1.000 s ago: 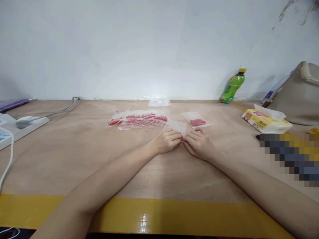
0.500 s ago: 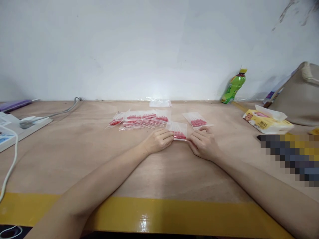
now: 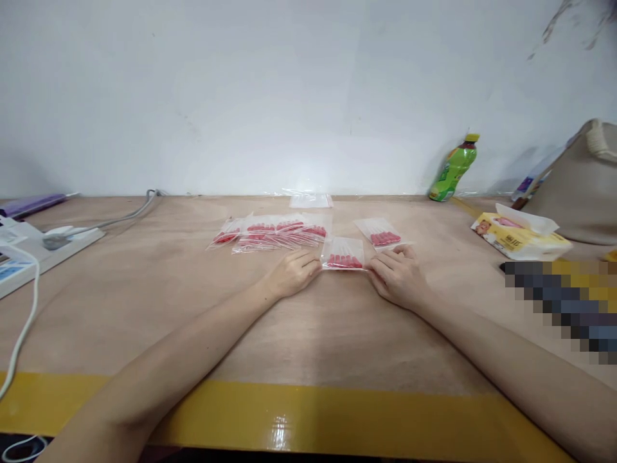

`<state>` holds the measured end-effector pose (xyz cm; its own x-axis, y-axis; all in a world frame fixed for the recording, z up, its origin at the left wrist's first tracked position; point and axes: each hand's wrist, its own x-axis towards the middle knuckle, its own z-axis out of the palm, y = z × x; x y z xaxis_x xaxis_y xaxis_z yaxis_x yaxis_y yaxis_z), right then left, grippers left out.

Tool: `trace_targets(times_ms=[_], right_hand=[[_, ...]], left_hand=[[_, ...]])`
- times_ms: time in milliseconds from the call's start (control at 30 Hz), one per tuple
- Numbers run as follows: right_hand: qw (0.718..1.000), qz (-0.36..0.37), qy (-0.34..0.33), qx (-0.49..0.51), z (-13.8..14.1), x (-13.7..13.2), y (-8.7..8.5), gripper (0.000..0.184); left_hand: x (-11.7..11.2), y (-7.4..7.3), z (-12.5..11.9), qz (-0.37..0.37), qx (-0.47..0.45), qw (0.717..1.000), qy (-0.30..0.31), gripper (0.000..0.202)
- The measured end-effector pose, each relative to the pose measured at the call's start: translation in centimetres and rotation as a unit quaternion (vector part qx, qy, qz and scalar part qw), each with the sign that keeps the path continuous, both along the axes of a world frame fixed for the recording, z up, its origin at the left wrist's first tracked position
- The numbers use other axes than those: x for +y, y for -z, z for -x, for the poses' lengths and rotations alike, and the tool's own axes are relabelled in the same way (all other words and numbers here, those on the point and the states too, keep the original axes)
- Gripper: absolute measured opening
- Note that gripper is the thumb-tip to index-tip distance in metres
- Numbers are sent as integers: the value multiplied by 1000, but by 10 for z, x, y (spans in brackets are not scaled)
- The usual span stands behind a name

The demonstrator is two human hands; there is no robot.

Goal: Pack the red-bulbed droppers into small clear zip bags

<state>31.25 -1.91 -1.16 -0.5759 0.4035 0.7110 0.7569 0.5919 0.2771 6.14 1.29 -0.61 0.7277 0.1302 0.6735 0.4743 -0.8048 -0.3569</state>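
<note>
A small clear plastic bag (image 3: 343, 249) with a row of red-ended pieces inside lies flat on the table between my hands. My left hand (image 3: 295, 272) is closed, its fingertips at the bag's near left corner. At the near right corner, my right hand (image 3: 398, 278) pinches the edge with curled fingers. Just beyond my right hand lies another such bag (image 3: 378, 230) with red-ended pieces. Several more filled bags (image 3: 282, 233) overlap in a pile beyond my left hand. What exactly the red-ended pieces are, I cannot tell.
Flat clear bags (image 3: 311, 200) lie against the wall. A green bottle (image 3: 454, 168) leans there at the right, near a tissue pack (image 3: 523, 238) and a beige bag (image 3: 573, 193). On the left are a power strip (image 3: 81, 242) with cables and a purple item (image 3: 33, 204). Yellow tape (image 3: 299, 418) covers the front edge.
My left hand has slid left along the near edge to the bag's corner, uncovering more of the red pieces. My right hand has barely shifted.
</note>
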Motion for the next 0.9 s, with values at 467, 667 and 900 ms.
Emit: trace_targets(times_ms=[467,667,900], right_hand=[[986,89,-16,143,3,12,13,17],[967,114,0,228,-28,45,0,19],[944,275,44,179,-56,89,12,9]], left_hand=[[35,0,-3,74,-34,981,-179,35],[58,-1,-15,93,25,958,-269,47],[61,3,-14,132,9,950,-284,30]])
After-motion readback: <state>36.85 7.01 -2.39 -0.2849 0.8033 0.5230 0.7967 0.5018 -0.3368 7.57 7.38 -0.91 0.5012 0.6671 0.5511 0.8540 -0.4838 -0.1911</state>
